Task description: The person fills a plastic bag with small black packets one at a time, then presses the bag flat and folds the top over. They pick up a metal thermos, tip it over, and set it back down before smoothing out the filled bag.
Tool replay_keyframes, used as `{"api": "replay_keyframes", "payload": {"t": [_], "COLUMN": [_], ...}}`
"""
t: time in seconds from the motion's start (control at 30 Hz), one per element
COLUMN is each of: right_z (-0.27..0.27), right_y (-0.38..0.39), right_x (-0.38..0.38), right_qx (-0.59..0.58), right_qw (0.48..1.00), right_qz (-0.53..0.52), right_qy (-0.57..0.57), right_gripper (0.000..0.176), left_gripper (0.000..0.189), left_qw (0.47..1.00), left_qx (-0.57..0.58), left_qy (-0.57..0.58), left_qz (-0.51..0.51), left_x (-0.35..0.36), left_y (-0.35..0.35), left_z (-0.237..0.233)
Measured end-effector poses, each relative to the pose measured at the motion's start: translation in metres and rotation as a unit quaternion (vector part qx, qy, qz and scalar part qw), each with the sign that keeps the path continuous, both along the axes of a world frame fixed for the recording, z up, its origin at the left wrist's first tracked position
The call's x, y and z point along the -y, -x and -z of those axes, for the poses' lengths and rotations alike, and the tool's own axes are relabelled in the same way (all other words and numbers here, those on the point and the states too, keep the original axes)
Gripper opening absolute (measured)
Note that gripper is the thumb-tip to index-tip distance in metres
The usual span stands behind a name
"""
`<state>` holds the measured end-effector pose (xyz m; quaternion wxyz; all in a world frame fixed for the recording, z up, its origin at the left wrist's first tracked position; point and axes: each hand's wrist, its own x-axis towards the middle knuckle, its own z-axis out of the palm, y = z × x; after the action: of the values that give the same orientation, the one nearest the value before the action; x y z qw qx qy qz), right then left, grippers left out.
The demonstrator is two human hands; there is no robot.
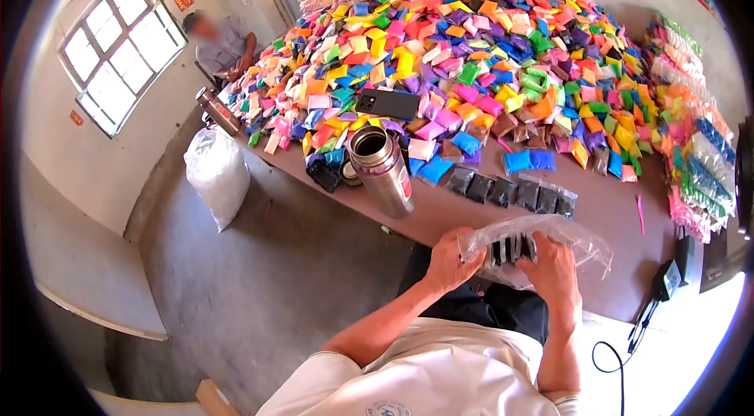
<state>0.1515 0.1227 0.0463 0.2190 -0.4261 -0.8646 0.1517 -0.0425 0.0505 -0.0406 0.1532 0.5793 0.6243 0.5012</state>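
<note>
At the near edge of the table [616, 220], the left hand [453, 263] and right hand [552, 268] pinched opposite sides of the clear bag [587, 245], ideally with light, even pressure to align the black packets [511, 249] between them.

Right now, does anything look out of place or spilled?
No spill shows, but an uncapped flask stands near the table edge, where it might tip, and a phone lies on the heaped coloured packets.

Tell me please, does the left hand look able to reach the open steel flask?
Probably yes: the flask stands near the left hand, with only bare table between them. However, that hand holds one side of the clear bag, so it may need to let go.
</note>
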Motion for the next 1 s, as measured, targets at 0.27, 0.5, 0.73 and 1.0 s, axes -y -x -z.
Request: {"api": "replay_keyframes", "payload": {"t": [0.27, 0.5, 0.73, 1.0], "right_z": [0.013, 0.025, -0.033, -0.08], "right_y": [0.001, 0.001, -0.022, -0.069], "right_x": [-0.008, -0.016, 0.014, 0.031], "right_qx": [0.076, 0.069, 0.045, -0.514], "right_qw": [0.995, 0.992, 0.996, 0.846], "right_qz": [0.012, 0.018, 0.045, 0.054], "right_qy": [0.059, 0.104, 0.07, -0.129], "right_gripper": [0.032, 0.036, 0.033, 0.011], "left_gripper": [0.026, 0.029, 0.019, 0.029], "left_qw": [1.0, 0.999, 0.987, 0.996], "left_qx": [-0.001, -0.027, 0.153, 0.075], "left_qy": [-0.009, -0.029, -0.047, -0.03], "left_qz": [-0.019, -0.016, 0.026, 0.027], "left_x": [-0.002, -0.004, -0.005, -0.002], "left_y": [-0.002, 0.0, -0.007, 0.001], "left_z": [0.006, 0.009, 0.014, 0.018]}}
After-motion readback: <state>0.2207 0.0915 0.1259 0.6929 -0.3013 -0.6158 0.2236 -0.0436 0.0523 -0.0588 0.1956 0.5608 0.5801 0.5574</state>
